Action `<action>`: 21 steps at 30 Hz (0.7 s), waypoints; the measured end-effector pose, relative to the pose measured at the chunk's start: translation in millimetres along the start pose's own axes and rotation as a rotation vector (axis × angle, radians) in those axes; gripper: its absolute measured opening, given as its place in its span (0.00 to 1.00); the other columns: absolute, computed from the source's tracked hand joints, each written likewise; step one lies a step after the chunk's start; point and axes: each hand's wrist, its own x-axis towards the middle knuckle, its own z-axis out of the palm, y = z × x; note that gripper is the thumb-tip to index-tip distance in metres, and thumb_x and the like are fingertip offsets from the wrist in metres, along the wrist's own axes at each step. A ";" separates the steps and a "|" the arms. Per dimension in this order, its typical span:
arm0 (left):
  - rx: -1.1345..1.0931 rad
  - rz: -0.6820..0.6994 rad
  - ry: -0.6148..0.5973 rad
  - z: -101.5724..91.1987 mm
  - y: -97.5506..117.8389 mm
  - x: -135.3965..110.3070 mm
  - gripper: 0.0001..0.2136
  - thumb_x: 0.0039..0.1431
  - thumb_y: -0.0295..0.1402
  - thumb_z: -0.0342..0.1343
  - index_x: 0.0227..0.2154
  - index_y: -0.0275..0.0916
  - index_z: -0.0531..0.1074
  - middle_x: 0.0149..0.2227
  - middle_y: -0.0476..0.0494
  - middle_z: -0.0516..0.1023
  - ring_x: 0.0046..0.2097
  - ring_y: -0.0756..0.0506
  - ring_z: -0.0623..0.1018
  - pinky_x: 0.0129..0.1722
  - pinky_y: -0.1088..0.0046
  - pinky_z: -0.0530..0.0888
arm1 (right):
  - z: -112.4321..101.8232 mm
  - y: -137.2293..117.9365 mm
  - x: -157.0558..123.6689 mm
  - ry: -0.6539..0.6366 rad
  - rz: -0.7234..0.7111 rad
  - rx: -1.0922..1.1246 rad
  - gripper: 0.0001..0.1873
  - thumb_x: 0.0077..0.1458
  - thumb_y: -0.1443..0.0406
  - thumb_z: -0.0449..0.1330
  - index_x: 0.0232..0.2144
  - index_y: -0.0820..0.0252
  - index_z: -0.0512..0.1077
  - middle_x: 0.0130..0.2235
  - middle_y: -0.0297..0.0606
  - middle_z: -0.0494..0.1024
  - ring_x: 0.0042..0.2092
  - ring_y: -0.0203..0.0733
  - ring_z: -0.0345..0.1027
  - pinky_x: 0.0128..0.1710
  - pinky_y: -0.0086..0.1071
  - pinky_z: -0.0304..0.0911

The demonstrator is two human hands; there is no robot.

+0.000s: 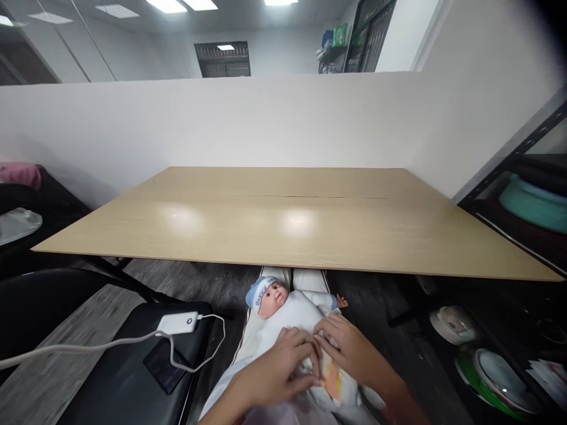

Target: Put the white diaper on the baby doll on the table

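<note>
Left hand (278, 370) and right hand (351, 353) on a baby doll (287, 313).
Fingers of both curl, pinching its white clothing (305, 316); table (292, 224) beyond.

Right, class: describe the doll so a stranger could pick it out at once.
Find the long wooden table; just below its near edge lies a baby doll on white cloth, left hand and right hand resting on it. Only it wears a blue-and-white cap.

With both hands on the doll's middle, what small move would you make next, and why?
Probably smooth the colourful piece flat against the doll: the left hand and right hand meet over it, fingertips touching, and it looks bunched. The doll lies face up on the white cloth.
</note>
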 end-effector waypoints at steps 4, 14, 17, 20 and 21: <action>-0.045 -0.122 -0.108 -13.4 4.0 -16.3 0.07 0.64 0.38 0.63 0.41 0.44 0.75 0.30 0.53 0.76 0.44 0.45 0.74 0.51 0.68 0.65 | -26.7 0.5 -34.1 -0.152 0.109 -0.032 0.22 0.72 0.56 0.51 0.27 0.57 0.72 0.30 0.35 0.75 0.37 0.42 0.68 0.43 0.36 0.60; 0.680 0.048 -0.343 50.9 -18.2 131.6 0.32 0.52 0.46 0.70 0.54 0.32 0.71 0.54 0.28 0.77 0.59 0.31 0.71 0.60 0.54 0.63 | 10.0 44.8 -73.0 -0.230 0.518 0.006 0.26 0.68 0.53 0.49 0.25 0.58 0.75 0.30 0.39 0.81 0.34 0.43 0.71 0.32 0.34 0.49; 0.846 0.055 -0.438 77.0 -28.0 161.0 0.31 0.50 0.46 0.70 0.51 0.27 0.74 0.51 0.26 0.80 0.55 0.31 0.73 0.58 0.54 0.65 | 23.3 54.8 -84.6 -0.239 0.568 0.031 0.28 0.68 0.50 0.48 0.26 0.57 0.78 0.30 0.39 0.83 0.35 0.46 0.75 0.32 0.34 0.51; 0.795 0.034 -0.395 81.2 -33.7 157.6 0.28 0.50 0.50 0.68 0.44 0.30 0.77 0.47 0.29 0.81 0.54 0.31 0.74 0.53 0.55 0.69 | 34.0 65.3 -105.4 -0.220 0.627 0.054 0.29 0.67 0.48 0.48 0.27 0.55 0.79 0.31 0.39 0.84 0.36 0.49 0.77 0.34 0.35 0.58; 0.749 0.029 -0.346 77.8 -33.9 151.5 0.28 0.50 0.52 0.68 0.43 0.30 0.78 0.46 0.29 0.81 0.53 0.30 0.73 0.50 0.55 0.70 | 38.3 68.9 -112.3 -0.204 0.653 0.064 0.28 0.66 0.47 0.48 0.27 0.54 0.79 0.31 0.40 0.84 0.37 0.50 0.78 0.35 0.36 0.60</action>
